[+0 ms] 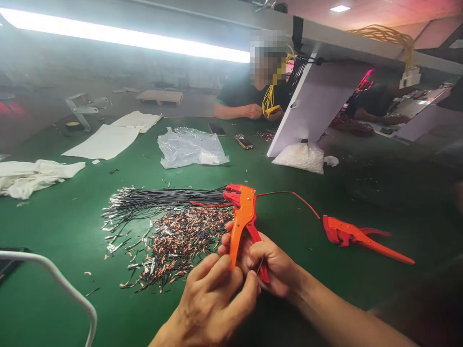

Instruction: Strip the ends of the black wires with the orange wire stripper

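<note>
2 bare hands meet low in the middle of a green table (54, 226). Far left lies a crumpled white cloth (32, 176), with flat white sheets (104, 140) beyond it. Next comes a bundle of black wires (170, 196) with bare metal ends, laid flat, and just in front of it a heap of cut wire scraps (181, 241) showing copper. The left hand (213, 301) has its fingers curled, thumb and fingertips pinched together against the lower orange handle of a wire stripper (243, 214). The right hand (267, 265) is wrapped around the stripper's handles, closed on them; the tool stands tilted upright above the table, head at the end of the wire bundle, with a red wire (292, 195) running from the jaws to the right. A 2nd orange stripper (358, 237) lies flat further right, apart from both hands. Across the table, another person (253, 91) handles yellow wires (268, 99).
</note>
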A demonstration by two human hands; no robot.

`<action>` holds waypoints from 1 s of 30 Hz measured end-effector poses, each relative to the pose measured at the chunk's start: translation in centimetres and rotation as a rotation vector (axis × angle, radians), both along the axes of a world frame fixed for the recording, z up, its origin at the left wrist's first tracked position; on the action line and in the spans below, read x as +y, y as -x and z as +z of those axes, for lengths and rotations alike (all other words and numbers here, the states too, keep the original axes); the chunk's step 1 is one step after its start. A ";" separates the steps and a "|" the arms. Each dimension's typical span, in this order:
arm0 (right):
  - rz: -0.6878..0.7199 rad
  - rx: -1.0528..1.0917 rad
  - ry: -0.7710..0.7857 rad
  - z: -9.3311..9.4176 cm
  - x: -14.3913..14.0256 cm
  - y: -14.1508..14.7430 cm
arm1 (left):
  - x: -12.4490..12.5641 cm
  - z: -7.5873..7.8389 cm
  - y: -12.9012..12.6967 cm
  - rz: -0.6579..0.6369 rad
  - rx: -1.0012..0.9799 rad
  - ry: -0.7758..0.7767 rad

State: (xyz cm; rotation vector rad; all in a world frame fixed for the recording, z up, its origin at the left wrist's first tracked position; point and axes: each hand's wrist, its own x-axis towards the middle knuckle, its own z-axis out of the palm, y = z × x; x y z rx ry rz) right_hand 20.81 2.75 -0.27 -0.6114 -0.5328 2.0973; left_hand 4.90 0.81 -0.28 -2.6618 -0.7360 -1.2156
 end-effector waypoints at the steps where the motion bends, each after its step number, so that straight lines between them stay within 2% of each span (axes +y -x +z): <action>1: 0.011 0.007 -0.003 0.0 0.0 0.0 | 0.1 0.0 0.0 0.011 0.007 0.009; 5: 0.108 0.004 -0.026 0.4 -0.1 -0.3 | -0.2 -0.2 0.1 -0.018 -0.063 0.038; 8: 0.080 -0.037 -0.077 0.6 -0.3 -0.3 | -0.6 0.0 0.6 0.000 -0.164 0.048; 10: 0.023 -0.110 -0.146 0.6 -0.5 -0.1 | -0.5 0.3 1.2 0.086 -0.251 0.066; 12: 0.007 -0.176 -0.248 0.3 -0.6 0.1 | 0.0 0.7 1.7 0.214 -0.449 0.109; 14: 0.040 -0.209 -0.354 0.0 -0.8 0.3 | 0.5 1.0 2.0 0.333 -0.697 0.149; 16: 0.097 -0.214 -0.427 -0.3 -1.1 0.6 | 0.9 1.2 2.0 0.381 -0.861 0.175; 20: 0.187 -0.201 -0.453 -0.7 -1.7 0.9 | 1.1 1.3 1.7 0.396 -0.883 0.182; 26: 0.198 -0.235 -0.453 -1.3 -2.1 0.9 | 0.8 1.2 1.9 0.376 -0.771 0.177; 30: 0.233 -0.227 -0.469 -1.5 -2.0 0.8 | 0.8 1.9 1.8 0.435 -0.892 0.180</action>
